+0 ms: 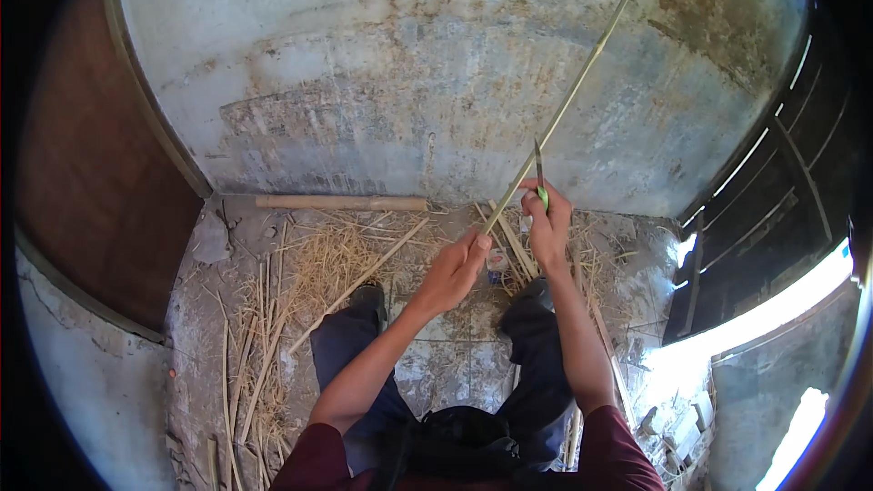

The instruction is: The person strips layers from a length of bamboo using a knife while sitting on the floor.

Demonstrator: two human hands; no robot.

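While the left hand (457, 264) grips the long, thin, pale bamboo strip (582, 73) slanting up toward the wall, the right hand (546, 218) closes around a green-handled knife (540, 177), blade against it; shaving seems underway, needing steady strokes next.

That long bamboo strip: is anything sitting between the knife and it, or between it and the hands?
Nothing visible does. The left hand grips the long bamboo strip at its lower end, and the right hand holds the green-handled knife with its blade right beside the strip. The strip rises free in front of the wall.
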